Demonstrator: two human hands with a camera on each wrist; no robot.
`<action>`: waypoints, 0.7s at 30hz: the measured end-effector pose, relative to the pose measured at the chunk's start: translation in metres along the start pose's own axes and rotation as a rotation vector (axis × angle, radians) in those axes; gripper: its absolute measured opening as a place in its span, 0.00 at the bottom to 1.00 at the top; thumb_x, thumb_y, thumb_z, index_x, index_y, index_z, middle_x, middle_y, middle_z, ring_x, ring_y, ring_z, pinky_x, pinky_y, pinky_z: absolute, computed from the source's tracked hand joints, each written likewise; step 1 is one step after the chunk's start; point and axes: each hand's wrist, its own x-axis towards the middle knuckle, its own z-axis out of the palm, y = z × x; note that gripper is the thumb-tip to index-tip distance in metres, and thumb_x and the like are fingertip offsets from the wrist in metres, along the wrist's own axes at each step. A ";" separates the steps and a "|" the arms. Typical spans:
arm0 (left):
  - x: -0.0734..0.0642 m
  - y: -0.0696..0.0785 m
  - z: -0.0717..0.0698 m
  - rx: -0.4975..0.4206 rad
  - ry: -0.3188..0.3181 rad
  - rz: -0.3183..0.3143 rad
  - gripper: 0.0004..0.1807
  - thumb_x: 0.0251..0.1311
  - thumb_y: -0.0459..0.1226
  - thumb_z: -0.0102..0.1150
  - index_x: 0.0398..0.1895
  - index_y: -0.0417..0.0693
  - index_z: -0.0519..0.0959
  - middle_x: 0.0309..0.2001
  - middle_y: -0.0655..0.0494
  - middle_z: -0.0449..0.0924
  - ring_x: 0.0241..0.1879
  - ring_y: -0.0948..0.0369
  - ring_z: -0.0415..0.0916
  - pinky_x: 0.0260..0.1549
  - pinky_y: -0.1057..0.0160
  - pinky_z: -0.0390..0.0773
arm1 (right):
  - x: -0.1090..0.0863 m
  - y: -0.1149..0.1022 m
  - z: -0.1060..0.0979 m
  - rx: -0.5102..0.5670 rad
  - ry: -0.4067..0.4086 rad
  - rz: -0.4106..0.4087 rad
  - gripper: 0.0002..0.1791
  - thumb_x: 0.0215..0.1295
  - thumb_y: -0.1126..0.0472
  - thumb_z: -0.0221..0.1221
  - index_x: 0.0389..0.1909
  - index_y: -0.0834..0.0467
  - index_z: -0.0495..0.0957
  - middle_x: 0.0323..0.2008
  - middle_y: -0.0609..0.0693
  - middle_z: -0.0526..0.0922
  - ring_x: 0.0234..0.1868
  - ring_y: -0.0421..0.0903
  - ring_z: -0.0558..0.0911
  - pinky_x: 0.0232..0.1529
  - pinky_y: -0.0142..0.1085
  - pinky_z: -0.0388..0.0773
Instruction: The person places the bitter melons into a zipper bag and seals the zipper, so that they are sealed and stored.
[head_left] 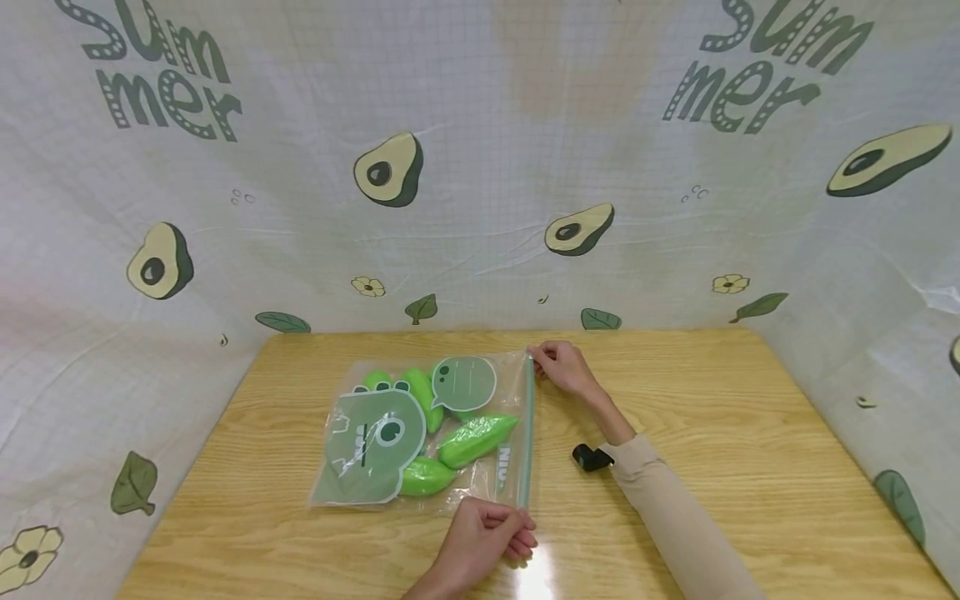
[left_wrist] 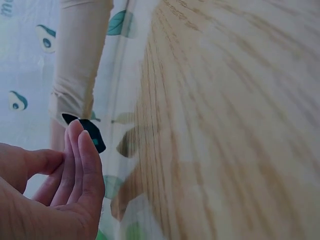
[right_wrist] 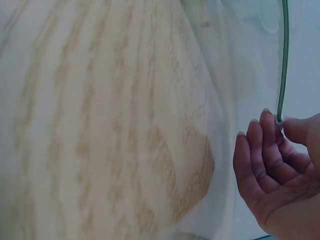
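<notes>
A clear zip bag (head_left: 480, 482) with a printed green cartoon figure lies flat on the table, its green zip strip (head_left: 527, 433) along the right side. Inside are several glossy, bright green pointed pieces (head_left: 477, 442); their kind is unclear. At the strip's near end, my left hand (head_left: 487, 533) pinches the bag's corner between thumb and index finger. My right hand (head_left: 564, 367) pinches the strip's far end. The right wrist view shows that right hand (right_wrist: 275, 170) with the strip's tip between thumb and fingers. In the left wrist view the left hand (left_wrist: 65, 185) partly hides its own grip.
The wooden table (head_left: 675, 392) extends on both sides of the bag. A white curtain (head_left: 480, 275) printed with avocados and leaves hangs along the back and sides. A black device (head_left: 591, 457) sits at the right wrist, beside the beige sleeve (head_left: 667, 508).
</notes>
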 end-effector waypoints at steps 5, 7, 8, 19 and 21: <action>0.001 0.000 -0.002 -0.011 -0.003 -0.023 0.12 0.69 0.29 0.58 0.35 0.24 0.84 0.29 0.36 0.86 0.22 0.66 0.82 0.25 0.70 0.86 | 0.001 0.002 0.000 0.008 -0.011 -0.007 0.19 0.79 0.53 0.56 0.33 0.63 0.83 0.27 0.54 0.85 0.31 0.47 0.83 0.31 0.32 0.79; 0.001 0.000 -0.002 -0.014 -0.007 -0.034 0.13 0.71 0.30 0.58 0.36 0.24 0.84 0.29 0.36 0.86 0.23 0.66 0.82 0.25 0.68 0.86 | 0.000 0.003 0.000 0.012 -0.018 -0.005 0.19 0.79 0.53 0.56 0.33 0.63 0.83 0.27 0.54 0.84 0.31 0.46 0.82 0.31 0.33 0.80; 0.001 0.000 -0.002 -0.013 -0.010 -0.038 0.13 0.71 0.30 0.58 0.36 0.24 0.84 0.29 0.36 0.86 0.23 0.65 0.82 0.25 0.68 0.87 | 0.000 0.003 0.000 0.013 -0.021 -0.005 0.19 0.79 0.54 0.55 0.33 0.63 0.83 0.27 0.54 0.84 0.31 0.46 0.82 0.32 0.33 0.80; 0.000 0.002 -0.002 0.027 -0.014 -0.072 0.19 0.75 0.37 0.58 0.31 0.28 0.85 0.26 0.39 0.85 0.18 0.66 0.79 0.19 0.72 0.82 | -0.006 0.005 -0.003 0.019 -0.053 -0.007 0.20 0.81 0.56 0.53 0.32 0.66 0.80 0.27 0.57 0.82 0.29 0.47 0.80 0.31 0.33 0.79; 0.000 0.003 -0.003 0.035 -0.015 -0.074 0.19 0.75 0.38 0.58 0.31 0.28 0.85 0.25 0.40 0.85 0.18 0.66 0.78 0.18 0.73 0.80 | -0.009 0.006 -0.004 0.004 -0.051 -0.006 0.20 0.80 0.56 0.54 0.31 0.66 0.80 0.26 0.57 0.82 0.29 0.47 0.78 0.31 0.33 0.77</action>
